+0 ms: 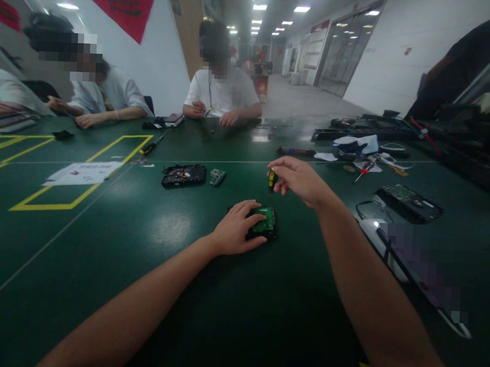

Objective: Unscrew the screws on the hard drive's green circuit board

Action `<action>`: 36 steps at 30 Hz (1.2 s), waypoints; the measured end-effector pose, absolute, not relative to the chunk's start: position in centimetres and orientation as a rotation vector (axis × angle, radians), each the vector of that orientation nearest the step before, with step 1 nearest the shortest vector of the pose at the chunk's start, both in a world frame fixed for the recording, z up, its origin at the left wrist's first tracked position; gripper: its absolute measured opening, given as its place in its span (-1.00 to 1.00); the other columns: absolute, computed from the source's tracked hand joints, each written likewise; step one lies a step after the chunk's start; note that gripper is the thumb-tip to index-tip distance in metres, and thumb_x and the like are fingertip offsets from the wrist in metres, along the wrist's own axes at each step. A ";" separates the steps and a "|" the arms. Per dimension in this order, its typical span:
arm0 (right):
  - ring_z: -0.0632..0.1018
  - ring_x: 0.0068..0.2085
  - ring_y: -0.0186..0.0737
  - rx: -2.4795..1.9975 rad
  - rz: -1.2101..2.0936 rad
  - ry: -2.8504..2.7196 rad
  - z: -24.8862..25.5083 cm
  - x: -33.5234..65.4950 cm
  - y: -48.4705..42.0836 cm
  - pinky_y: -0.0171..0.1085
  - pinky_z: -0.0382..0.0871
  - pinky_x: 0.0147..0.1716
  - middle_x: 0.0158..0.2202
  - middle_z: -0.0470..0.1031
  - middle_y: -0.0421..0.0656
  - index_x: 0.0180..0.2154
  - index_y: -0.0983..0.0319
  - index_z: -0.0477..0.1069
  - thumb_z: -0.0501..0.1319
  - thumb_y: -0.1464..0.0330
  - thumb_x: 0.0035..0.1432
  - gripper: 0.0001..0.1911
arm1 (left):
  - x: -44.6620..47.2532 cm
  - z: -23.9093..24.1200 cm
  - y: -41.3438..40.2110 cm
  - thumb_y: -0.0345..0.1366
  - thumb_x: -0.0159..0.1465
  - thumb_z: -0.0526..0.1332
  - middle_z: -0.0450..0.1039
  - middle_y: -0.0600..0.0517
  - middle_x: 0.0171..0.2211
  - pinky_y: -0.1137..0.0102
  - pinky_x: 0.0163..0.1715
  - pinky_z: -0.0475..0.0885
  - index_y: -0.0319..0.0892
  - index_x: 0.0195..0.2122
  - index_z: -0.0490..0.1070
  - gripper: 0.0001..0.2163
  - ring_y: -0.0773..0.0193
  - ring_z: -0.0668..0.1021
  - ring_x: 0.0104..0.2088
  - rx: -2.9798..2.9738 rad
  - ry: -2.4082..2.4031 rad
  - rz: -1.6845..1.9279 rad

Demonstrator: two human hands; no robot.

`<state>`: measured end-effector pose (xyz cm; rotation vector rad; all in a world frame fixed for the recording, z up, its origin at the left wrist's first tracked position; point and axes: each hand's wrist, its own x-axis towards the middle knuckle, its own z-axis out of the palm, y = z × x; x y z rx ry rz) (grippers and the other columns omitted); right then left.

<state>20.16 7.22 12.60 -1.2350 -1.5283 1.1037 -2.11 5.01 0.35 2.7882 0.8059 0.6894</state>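
Presently: my right hand [294,179], pinching one black-and-yellow screwdriver [272,180], upright; my left hand [238,226], spread across one black-cased unit [271,234] with green circuit board [269,220].

The bare left forearm [142,301] slanted up from the lower left, leading through a nearly straight left wrist [214,245] to the left hand [237,229]. That hand lay low, back upward, its fingers reaching to the right, slightly bent and a little parted, with the thumb stretched out on the near side. The bare right forearm [357,272] rose steeply from the lower right. At its end the right hand [296,180] was raised, farther forward than the left, turned leftward at the right wrist [321,200], fingers curled into a closed grip.
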 end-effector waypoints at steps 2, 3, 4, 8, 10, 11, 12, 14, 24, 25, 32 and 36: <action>0.56 -0.49 -0.35 -1.235 1.133 -1.485 12.6 20.1 7.3 -0.38 0.36 -0.59 -0.28 0.57 -0.12 -0.15 0.20 0.43 0.16 0.42 0.34 -0.91 | -2.1 0.4 5.0 0.06 0.32 0.29 0.29 -0.18 0.30 -0.14 0.33 0.25 -0.07 0.23 0.39 -0.47 -0.18 0.29 0.36 2.796 0.802 0.689; 0.56 -0.49 -0.35 -1.231 1.146 -1.472 12.5 20.1 7.4 -0.38 0.37 -0.59 -0.25 0.58 -0.10 -0.16 0.20 0.42 0.15 0.43 0.34 -0.91 | -2.0 0.4 5.0 0.07 0.32 0.28 0.30 -0.19 0.30 -0.13 0.34 0.24 -0.08 0.23 0.39 -0.47 -0.18 0.29 0.36 2.802 0.801 0.686; 0.56 -0.49 -0.36 -1.226 1.154 -1.467 12.5 20.1 7.4 -0.37 0.37 -0.59 -0.22 0.58 -0.09 -0.17 0.21 0.43 0.14 0.43 0.34 -0.90 | -2.0 0.4 5.0 0.07 0.32 0.28 0.31 -0.19 0.29 -0.12 0.34 0.24 -0.09 0.23 0.39 -0.46 -0.18 0.29 0.36 2.808 0.798 0.682; 0.52 -0.49 -0.37 -1.230 1.128 -1.531 12.5 20.2 7.5 -0.38 0.32 -0.60 -0.23 0.58 -0.10 -0.20 0.20 0.46 0.16 0.40 0.34 -0.90 | -1.9 0.6 5.0 0.08 0.33 0.26 0.33 -0.18 0.29 -0.13 0.35 0.22 -0.10 0.23 0.39 -0.47 -0.16 0.31 0.36 2.826 0.794 0.672; 0.48 -0.49 -0.37 -1.253 1.079 -1.571 12.5 20.2 7.4 -0.38 0.29 -0.61 -0.31 0.55 -0.14 -0.20 0.19 0.46 0.21 0.37 0.33 -0.94 | -1.9 0.6 5.0 0.07 0.33 0.26 0.34 -0.16 0.29 -0.13 0.36 0.21 -0.09 0.23 0.38 -0.47 -0.15 0.31 0.35 2.829 0.784 0.674; 0.47 -0.49 -0.36 -1.265 1.056 -1.584 12.5 20.2 7.3 -0.38 0.28 -0.62 -0.35 0.53 -0.16 -0.21 0.19 0.45 0.23 0.35 0.32 -0.95 | -1.9 0.6 5.0 0.06 0.33 0.26 0.35 -0.15 0.28 -0.12 0.36 0.21 -0.10 0.23 0.38 -0.48 -0.15 0.32 0.35 2.829 0.778 0.675; 0.46 -0.50 -0.36 -1.276 1.040 -1.591 12.5 20.2 7.2 -0.38 0.27 -0.63 -0.38 0.51 -0.17 -0.21 0.19 0.43 0.25 0.34 0.32 -0.94 | -1.9 0.7 5.0 0.06 0.33 0.26 0.37 -0.15 0.27 -0.12 0.36 0.20 -0.10 0.23 0.38 -0.47 -0.14 0.32 0.35 2.827 0.772 0.674; 0.45 -0.51 -0.35 -1.290 1.034 -1.593 12.5 20.2 7.2 -0.38 0.26 -0.64 -0.42 0.49 -0.18 -0.22 0.19 0.40 0.26 0.33 0.32 -0.92 | -1.9 0.7 5.0 0.06 0.34 0.26 0.40 -0.14 0.25 -0.11 0.36 0.21 -0.10 0.23 0.38 -0.47 -0.14 0.33 0.35 2.821 0.766 0.668; 0.53 -0.49 -0.37 -1.226 1.149 -1.588 12.7 20.3 7.4 -0.37 0.29 -0.65 -0.10 0.63 -0.05 -0.18 0.21 0.53 0.13 0.39 0.34 -0.81 | -1.9 0.7 5.0 0.06 0.34 0.26 0.40 -0.13 0.24 -0.12 0.34 0.24 -0.08 0.23 0.37 -0.48 -0.15 0.36 0.33 2.801 0.764 0.649; 0.52 -0.49 -0.37 -1.230 1.142 -1.596 12.7 20.3 7.4 -0.37 0.28 -0.65 -0.09 0.63 -0.04 -0.17 0.21 0.55 0.13 0.38 0.35 -0.79 | -1.9 0.7 5.0 0.06 0.34 0.26 0.40 -0.14 0.24 -0.11 0.33 0.25 -0.09 0.23 0.37 -0.48 -0.14 0.36 0.33 2.799 0.765 0.646; 0.49 -0.49 -0.40 -1.215 1.050 -1.675 12.2 20.5 7.6 -0.41 0.26 -0.64 -0.23 0.60 -0.12 -0.17 0.19 0.53 0.19 0.29 0.38 -0.84 | -1.9 0.8 5.0 0.05 0.33 0.27 0.41 -0.14 0.24 -0.14 0.33 0.23 -0.06 0.24 0.36 -0.48 -0.16 0.37 0.32 2.794 0.762 0.642; 0.48 -0.53 -0.36 -1.245 1.030 -1.583 12.3 20.4 7.4 -0.40 0.25 -0.65 -0.44 0.46 -0.23 -0.17 0.18 0.40 0.25 0.33 0.34 -0.93 | -1.9 0.7 5.0 0.05 0.33 0.27 0.40 -0.14 0.25 -0.12 0.33 0.24 -0.06 0.25 0.36 -0.47 -0.15 0.37 0.32 2.795 0.765 0.647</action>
